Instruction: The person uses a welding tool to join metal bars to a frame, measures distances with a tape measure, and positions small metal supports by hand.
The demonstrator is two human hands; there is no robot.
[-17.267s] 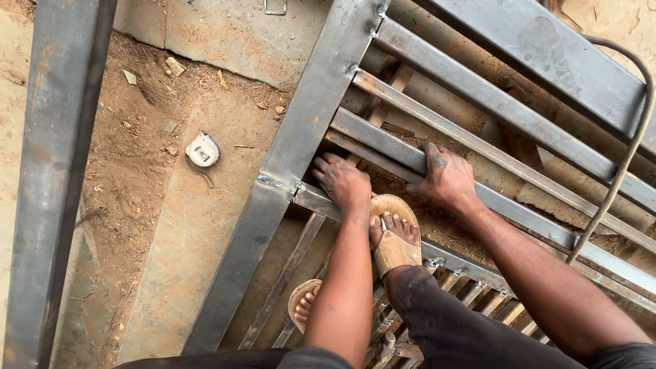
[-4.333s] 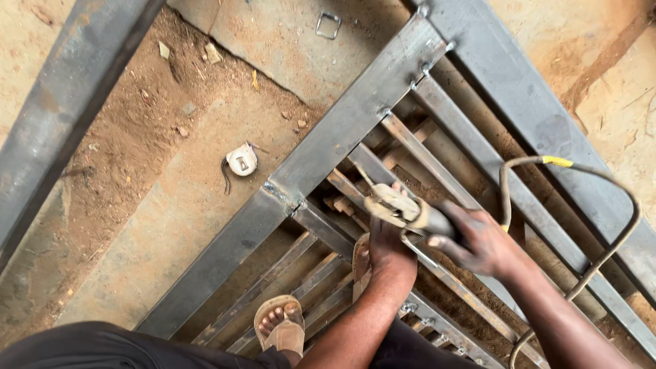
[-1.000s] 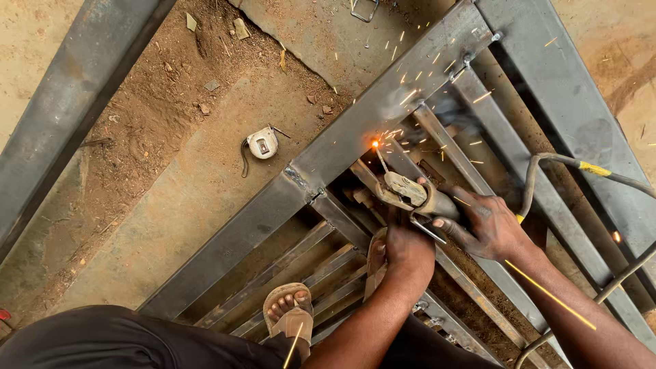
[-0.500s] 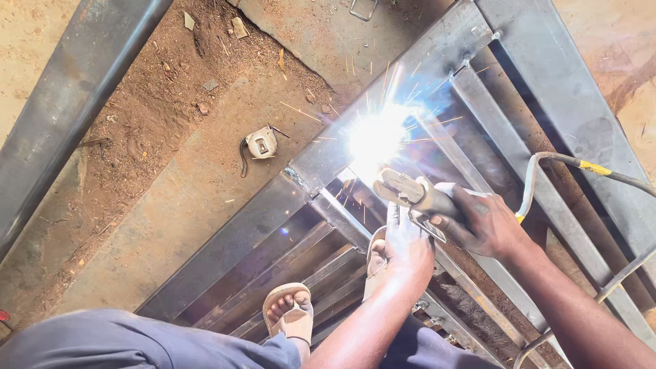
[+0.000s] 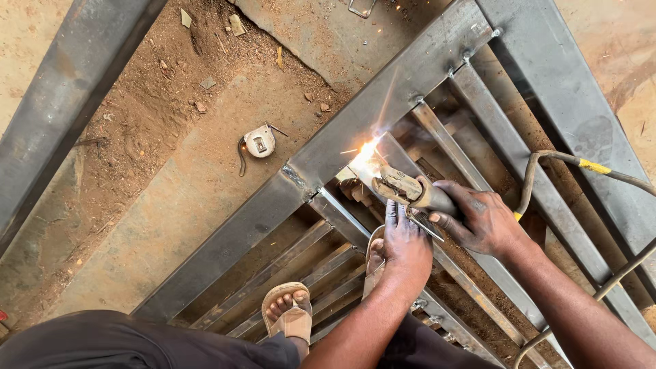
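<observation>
Seen from overhead through the head camera: right hand clamped around the handle of a welding electrode holder, tip pressed to a joint where a slanted steel bar meets the broad beam of a metal gate frame laid flat on the ground. Bright white-orange arc flaring at the contact point, a few sparks scattering toward the far side. Left hand resting just below the holder, fingers together and pointing toward the arc, palm down on a lower bar; whether gripping anything, cannot tell. Cable with a yellow band trailing off right from the holder. Two sandalled feet planted on the near bars: one at centre, the other partly hidden under the left wrist. Tape measure lying on the dirt left of the beam, well apart from the weld. Second steel beam crossing the far left corner. Stone chips strewn across reddish soil.
</observation>
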